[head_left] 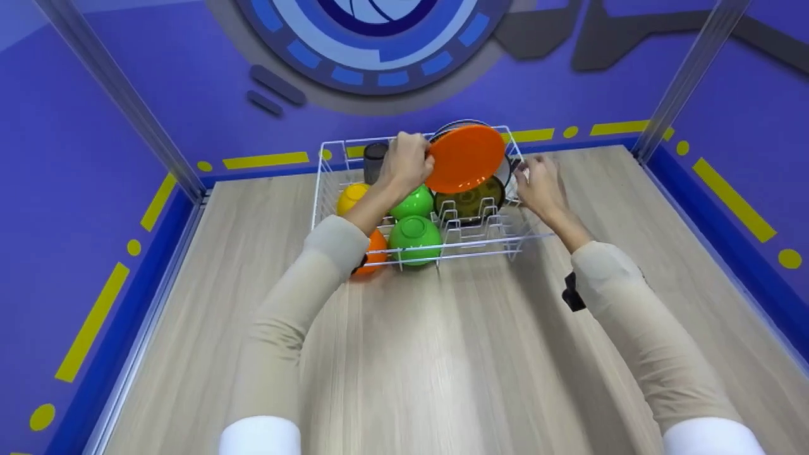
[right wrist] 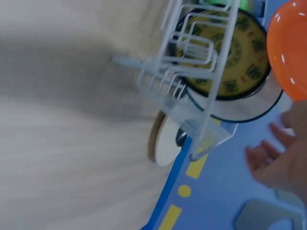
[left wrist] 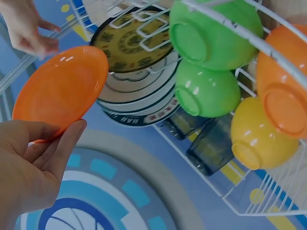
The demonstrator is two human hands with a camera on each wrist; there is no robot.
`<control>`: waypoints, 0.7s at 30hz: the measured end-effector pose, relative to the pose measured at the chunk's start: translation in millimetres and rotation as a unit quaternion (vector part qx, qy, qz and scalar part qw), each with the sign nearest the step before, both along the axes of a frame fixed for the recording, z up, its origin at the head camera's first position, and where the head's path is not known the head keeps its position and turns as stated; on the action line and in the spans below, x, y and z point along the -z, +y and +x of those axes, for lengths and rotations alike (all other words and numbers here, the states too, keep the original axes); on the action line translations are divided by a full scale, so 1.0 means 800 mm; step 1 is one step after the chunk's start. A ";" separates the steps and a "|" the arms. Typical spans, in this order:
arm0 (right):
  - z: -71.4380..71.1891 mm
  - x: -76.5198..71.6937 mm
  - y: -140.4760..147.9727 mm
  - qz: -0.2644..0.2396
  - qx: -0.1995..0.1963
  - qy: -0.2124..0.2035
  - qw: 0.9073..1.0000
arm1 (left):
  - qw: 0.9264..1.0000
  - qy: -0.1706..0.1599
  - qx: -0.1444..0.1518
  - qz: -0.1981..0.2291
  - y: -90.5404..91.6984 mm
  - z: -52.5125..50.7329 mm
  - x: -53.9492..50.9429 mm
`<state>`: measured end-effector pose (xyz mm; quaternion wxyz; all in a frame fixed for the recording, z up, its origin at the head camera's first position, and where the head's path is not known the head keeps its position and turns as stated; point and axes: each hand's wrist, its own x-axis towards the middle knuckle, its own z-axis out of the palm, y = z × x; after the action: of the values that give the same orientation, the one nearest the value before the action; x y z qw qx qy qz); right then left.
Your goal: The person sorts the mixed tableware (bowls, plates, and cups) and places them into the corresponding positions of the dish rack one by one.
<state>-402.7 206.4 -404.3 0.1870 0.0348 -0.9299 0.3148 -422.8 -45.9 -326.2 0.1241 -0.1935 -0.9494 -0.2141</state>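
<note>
My left hand (head_left: 407, 165) pinches the edge of an orange plate (head_left: 469, 158) between thumb and fingers. The plate is held tilted above the right part of a white wire dish rack (right wrist: 216, 79). Below it, a yellow-brown patterned plate (left wrist: 127, 45) with a dark rim stands in the rack, with several white plates (left wrist: 139, 93) behind it. Beside the rack's right end is my right hand (head_left: 542, 188), its fingers loosely bent. In the right wrist view, the same hand (right wrist: 283, 160) is blurred and near the orange plate, with nothing visible in its grasp.
On the rack's left side sit two green bowls (head_left: 415, 239), a yellow bowl (head_left: 351, 197) and an orange bowl (left wrist: 283, 112). Dark cups (left wrist: 211, 146) stand behind them. A white round object (right wrist: 168, 141) shows past the rack's end. A patterned wall (head_left: 379, 107) rises behind.
</note>
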 end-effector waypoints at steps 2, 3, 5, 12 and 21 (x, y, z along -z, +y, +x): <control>0.004 0.003 0.014 0.075 0.017 -0.072 0.994 | 1.000 0.009 -0.005 -0.015 0.003 -0.006 0.009; 0.006 0.005 0.019 0.103 0.022 -0.112 0.988 | 1.000 0.012 -0.004 -0.021 0.004 -0.008 0.014; 0.009 0.006 0.026 0.140 0.028 -0.181 0.973 | 0.999 0.019 0.000 -0.030 0.007 -0.011 0.023; 0.001 -0.004 0.030 0.183 0.007 -0.277 0.943 | 0.995 0.036 0.027 -0.085 0.020 -0.017 0.053; -0.011 -0.030 0.025 0.198 -0.029 -0.330 0.922 | 0.990 0.023 0.075 -0.119 0.043 -0.021 0.073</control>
<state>-411.4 226.6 -380.2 -0.1505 -0.0074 -0.9809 0.1229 -439.7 -11.7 -384.3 0.1055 -0.2827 -0.9477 -0.1038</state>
